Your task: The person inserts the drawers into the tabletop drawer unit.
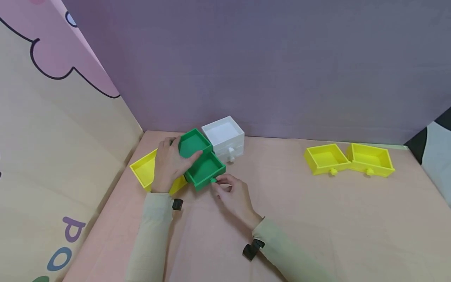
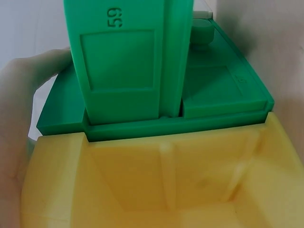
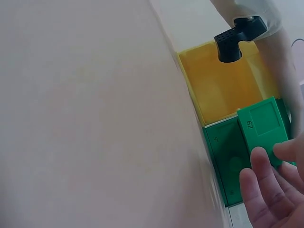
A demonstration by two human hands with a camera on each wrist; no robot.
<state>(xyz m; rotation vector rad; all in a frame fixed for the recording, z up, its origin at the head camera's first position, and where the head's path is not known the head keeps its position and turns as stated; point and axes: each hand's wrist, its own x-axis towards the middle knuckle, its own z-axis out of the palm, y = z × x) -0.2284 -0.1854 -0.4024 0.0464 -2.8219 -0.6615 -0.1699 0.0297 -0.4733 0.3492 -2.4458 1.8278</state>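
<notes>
Fingers and thumb of my left hand (image 1: 167, 166) grip the green drawer cabinet (image 1: 193, 141) from its left side, the thumb lying over its near edge. A green drawer (image 1: 205, 169) sticks out of the cabinet's front toward the right hand. My right hand (image 1: 234, 196) pinches the small knob on that drawer's front. In the left wrist view, the drawer (image 2: 121, 61) shows a moulded number. Against the green cabinet stands a hollow yellow cabinet (image 1: 143, 171), partly hidden by the left hand and wrist; its open inside faces the left wrist camera.
Just behind the green cabinet, a white drawer cabinet (image 1: 225, 135) with white knobs stands near the purple back wall. Two yellow drawers (image 1: 325, 156) with round knobs sit side by side at the far right. A printed panel (image 1: 70, 156) borders the left side of the pink cloth.
</notes>
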